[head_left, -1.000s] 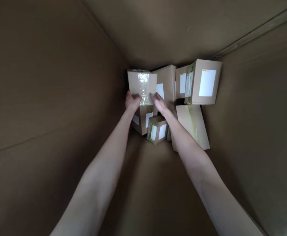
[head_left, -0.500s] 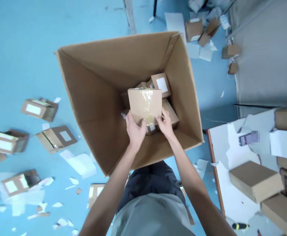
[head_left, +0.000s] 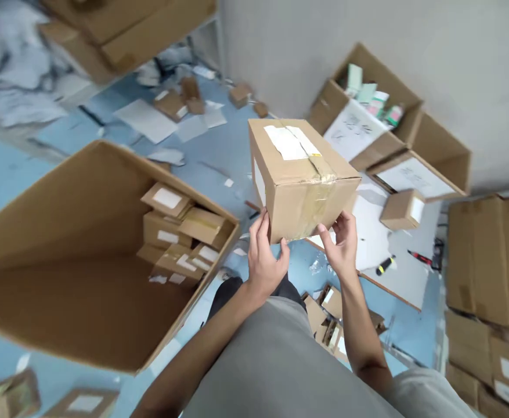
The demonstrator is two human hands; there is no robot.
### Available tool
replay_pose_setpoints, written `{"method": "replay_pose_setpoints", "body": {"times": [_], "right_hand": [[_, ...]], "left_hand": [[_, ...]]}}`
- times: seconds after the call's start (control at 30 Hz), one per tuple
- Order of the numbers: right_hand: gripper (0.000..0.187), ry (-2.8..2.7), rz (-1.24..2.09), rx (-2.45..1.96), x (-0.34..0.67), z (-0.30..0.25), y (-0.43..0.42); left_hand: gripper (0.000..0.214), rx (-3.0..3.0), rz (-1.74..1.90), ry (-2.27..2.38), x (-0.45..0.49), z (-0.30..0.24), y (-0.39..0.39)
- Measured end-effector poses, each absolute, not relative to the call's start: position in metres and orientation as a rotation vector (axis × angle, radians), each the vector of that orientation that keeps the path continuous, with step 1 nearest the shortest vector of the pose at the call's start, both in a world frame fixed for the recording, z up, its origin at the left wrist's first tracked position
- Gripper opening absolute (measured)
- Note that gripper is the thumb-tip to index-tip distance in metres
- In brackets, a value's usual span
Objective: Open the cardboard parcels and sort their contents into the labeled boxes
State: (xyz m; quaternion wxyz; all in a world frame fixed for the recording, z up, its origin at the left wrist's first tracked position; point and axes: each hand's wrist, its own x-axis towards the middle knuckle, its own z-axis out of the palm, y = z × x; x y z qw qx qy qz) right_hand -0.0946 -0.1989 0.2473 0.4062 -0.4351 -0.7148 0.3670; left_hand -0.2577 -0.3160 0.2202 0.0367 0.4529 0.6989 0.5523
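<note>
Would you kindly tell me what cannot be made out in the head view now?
In the head view:
- Held carton: contents, hidden by its taped walls; underside, turned away.
- Its top label: any print, too small.
- Large open carton: left end, cut off by the picture's left edge.

I see both bare forearms [head_left: 213,341] stretched far, bare left hand [head_left: 266,258] and bare right hand [head_left: 342,241] cupped apart, the right one perhaps partly hidden.

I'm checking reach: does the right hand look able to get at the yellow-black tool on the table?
Likely not while the right hand supports the taped box, though the tool lies uncovered.
</note>
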Motion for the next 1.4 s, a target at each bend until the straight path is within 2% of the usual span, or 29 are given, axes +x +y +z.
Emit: {"method": "replay_pose_setpoints", "body": {"times": [0.13,0.27,0.4,0.53,0.63,0.73,0.9,1.0,1.17,1.4], "right_hand": [[0.056,-1.687,0.613,-1.22,0.027,0.264,-0.166],[0.056,-1.587,0.467,-1.364,0.135,0.25,-0.142],[0.057,-1.46,0.503,-1.484,0.21,0.193,-0.127],[0.055,-1.41,0.658,-1.617,0.241,0.121,-0.11],[0.045,-1.395,0.847,-1.691,0.241,0.083,-0.097],[0.035,-1.443,0.883,-1.747,0.236,0.074,-0.089],[0.044,-1.537,0.323,-1.719,0.207,0.112,-0.087],[0.043,-1.638,0.194,-1.589,0.161,0.143,-0.085],[0.032,-1.864,0.378,-1.277,0.025,0.158,-0.101],[0.032,-2.251,0.844,-0.916,-0.194,0.123,-0.207]], "left_hand": [[0.068,1.599,1.592,1.848,-0.164,0.217,-0.233],[0.066,1.752,1.454,1.653,-0.067,0.194,-0.17],[0.063,1.822,1.3,1.573,0.003,0.151,-0.134],[0.056,1.843,0.996,1.589,0.027,0.104,-0.111],[0.05,1.788,0.765,1.655,0.022,0.082,-0.099],[0.047,1.719,0.683,1.701,0.008,0.077,-0.099],[0.043,1.685,0.889,1.613,-0.041,0.096,-0.13],[0.036,1.569,1.01,1.638,-0.086,0.104,-0.169],[0.033,1.238,1.127,1.876,-0.182,0.093,-0.263],[0.033,0.655,1.134,2.196,-0.331,0.067,-0.438]]}}
